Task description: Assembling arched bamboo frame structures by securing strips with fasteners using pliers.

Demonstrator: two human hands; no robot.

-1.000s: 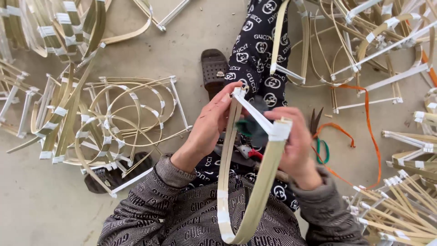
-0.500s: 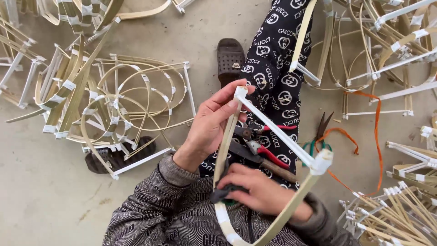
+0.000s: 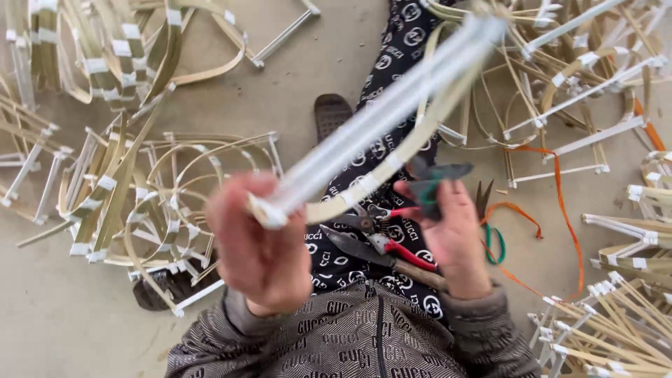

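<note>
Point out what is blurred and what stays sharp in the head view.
Head view: the left hand and the bamboo frame it holds are motion-smeared; the right hand is softer too; the pliers on the lap and the piled frames on the floor look sharp; light is even, without glare.

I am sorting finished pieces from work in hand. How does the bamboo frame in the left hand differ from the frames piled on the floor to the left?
The held bamboo frame is raised off the ground, gripped at one taped end by the left hand; the piled frames lie flat on the concrete floor. The held one is blurred and single; the piled ones are sharp, many and overlapping. Both show curved pale strips bound with white tape.
</note>
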